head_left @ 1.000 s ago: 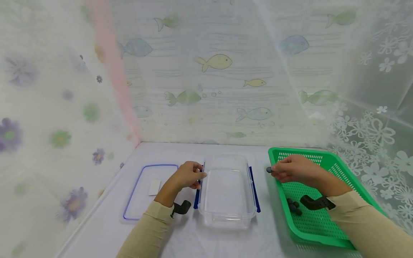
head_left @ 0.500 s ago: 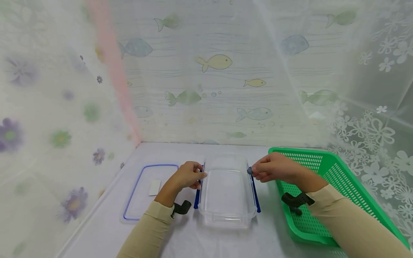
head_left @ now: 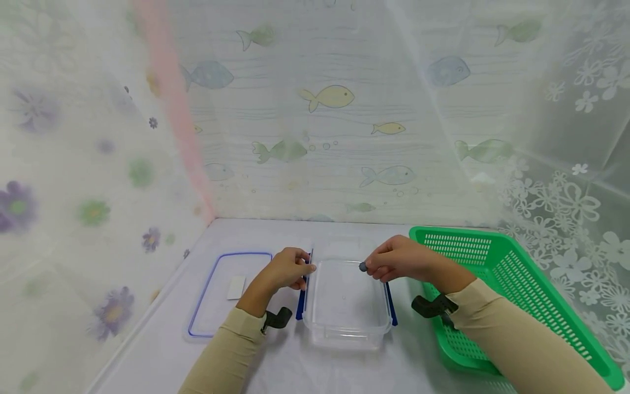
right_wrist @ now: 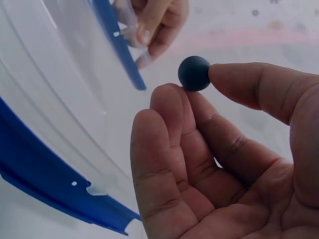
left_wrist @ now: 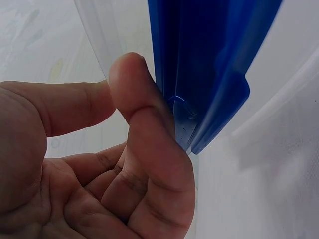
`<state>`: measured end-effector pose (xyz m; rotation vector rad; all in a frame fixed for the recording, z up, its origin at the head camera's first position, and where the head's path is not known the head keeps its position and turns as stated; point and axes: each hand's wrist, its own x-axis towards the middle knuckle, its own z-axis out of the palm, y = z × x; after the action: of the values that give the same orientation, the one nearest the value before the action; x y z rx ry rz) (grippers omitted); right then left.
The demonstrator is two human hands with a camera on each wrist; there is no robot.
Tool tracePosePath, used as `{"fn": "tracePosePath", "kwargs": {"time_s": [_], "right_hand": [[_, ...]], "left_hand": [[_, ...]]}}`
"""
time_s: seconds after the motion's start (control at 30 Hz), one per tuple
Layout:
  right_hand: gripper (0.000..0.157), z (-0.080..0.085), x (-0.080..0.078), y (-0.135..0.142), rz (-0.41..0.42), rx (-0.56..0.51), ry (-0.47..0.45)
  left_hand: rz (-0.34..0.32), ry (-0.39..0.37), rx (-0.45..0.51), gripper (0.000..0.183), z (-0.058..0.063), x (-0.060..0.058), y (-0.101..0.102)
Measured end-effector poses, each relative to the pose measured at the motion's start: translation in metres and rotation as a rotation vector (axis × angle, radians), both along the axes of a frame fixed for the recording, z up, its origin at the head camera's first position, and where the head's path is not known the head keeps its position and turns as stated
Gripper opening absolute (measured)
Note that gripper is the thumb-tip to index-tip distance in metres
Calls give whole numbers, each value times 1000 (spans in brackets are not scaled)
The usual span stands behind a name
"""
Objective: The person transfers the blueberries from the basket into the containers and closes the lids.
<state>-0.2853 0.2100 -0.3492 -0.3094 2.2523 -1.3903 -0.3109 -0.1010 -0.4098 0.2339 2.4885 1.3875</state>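
A small dark blue ball [right_wrist: 194,73] is pinched between thumb and fingertips of my right hand [head_left: 401,260], over the far right part of a clear plastic box [head_left: 344,336]. My left hand [head_left: 290,268] grips the left side of the box, thumb at the rim and fingers outside by the blue latch flap [left_wrist: 199,64]. Another blue flap [head_left: 391,306] hangs along the right side. The box stands without its lid, and its far right corner is hidden behind my right hand.
A clear lid with a blue seal [head_left: 204,298] lies left of the box, a small white rectangle [head_left: 236,287] on it. To the right stands a green perforated basket [head_left: 458,241]; dark balls in it are mostly hidden behind my right wrist. Patterned curtains enclose the table.
My right hand has carried the ball leftward from the basket's left edge, past the right flap, to over the box. The left hand has kept its hold on the box side.
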Motion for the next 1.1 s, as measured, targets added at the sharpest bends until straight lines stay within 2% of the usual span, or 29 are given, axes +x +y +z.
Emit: {"fn": "tracePosePath", "kwargs": {"time_s": [0.53, 1.1], "right_hand": [[24, 1, 2, -11, 5, 1, -6], [28, 4, 6, 3, -9, 8, -9]], "left_hand": [[-2, -8, 4, 47, 0, 1, 0], [-5, -8, -6, 49, 3, 2, 1]]}}
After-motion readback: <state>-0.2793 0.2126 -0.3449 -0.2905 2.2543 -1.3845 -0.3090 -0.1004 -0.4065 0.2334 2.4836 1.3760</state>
